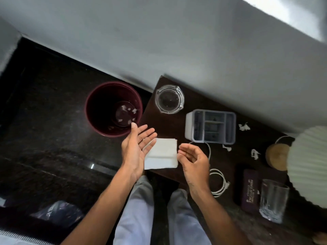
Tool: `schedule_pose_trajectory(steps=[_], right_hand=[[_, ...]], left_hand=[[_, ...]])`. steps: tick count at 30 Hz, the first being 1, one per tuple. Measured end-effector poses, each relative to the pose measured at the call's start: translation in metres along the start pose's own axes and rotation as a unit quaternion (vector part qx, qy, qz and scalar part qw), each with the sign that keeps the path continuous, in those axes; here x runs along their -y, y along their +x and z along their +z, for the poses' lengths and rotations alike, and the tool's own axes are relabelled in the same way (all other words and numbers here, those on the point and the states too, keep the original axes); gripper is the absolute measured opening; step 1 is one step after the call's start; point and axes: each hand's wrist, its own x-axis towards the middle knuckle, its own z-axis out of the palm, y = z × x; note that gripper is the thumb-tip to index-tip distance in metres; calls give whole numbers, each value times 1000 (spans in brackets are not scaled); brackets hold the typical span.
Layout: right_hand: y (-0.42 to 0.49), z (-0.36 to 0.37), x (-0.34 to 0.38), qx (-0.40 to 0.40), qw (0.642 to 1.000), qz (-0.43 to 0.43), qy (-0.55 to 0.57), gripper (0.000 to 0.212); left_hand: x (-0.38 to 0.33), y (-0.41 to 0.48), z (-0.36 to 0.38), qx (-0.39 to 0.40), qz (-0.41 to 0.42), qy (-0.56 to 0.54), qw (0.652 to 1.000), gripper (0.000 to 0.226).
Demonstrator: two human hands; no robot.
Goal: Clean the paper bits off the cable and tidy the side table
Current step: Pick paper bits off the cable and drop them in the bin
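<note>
Scrap-clearing step: left hand (136, 149) spread flat, right hand (192, 160) loosely curled, both empty. Next, likely: pinch torn white paper scraps (244, 126), 3 o'clock.

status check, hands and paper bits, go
Left hand open by bin, right hand empty. Three paper bits on table. Cable lies free, nothing blocking.

The only lettering is a few pale lines printed on the dark purple case (249, 190), which lies on the worktop (177, 126) between the coiled cable (220, 183) and the drinking glass (272, 200). It is too blurred to read.
</note>
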Motion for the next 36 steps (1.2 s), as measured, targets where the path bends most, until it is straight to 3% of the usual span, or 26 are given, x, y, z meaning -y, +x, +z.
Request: schedule_pose_trajectory(steps=[11, 19, 26, 33, 36], right_hand=[[49, -106, -28, -202, 976, -11, -84, 24], [88, -115, -39, -161, 967, -24, -197, 38], [88, -120, -50, -114, 944, -95, -295, 9], [65, -127, -44, -62, 973, -75, -207, 3], [45, -119, -38, -53, 979, -76, -181, 11]], left_hand=[[80, -38, 54, 25, -54, 73, 996, 47], [105, -51, 74, 26, -59, 108, 992, 42], [113, -59, 78, 32, -53, 113, 992, 41], [120, -63, 77, 28, -50, 115, 992, 28], [122, -63, 74, 23, -43, 126, 991, 20]])
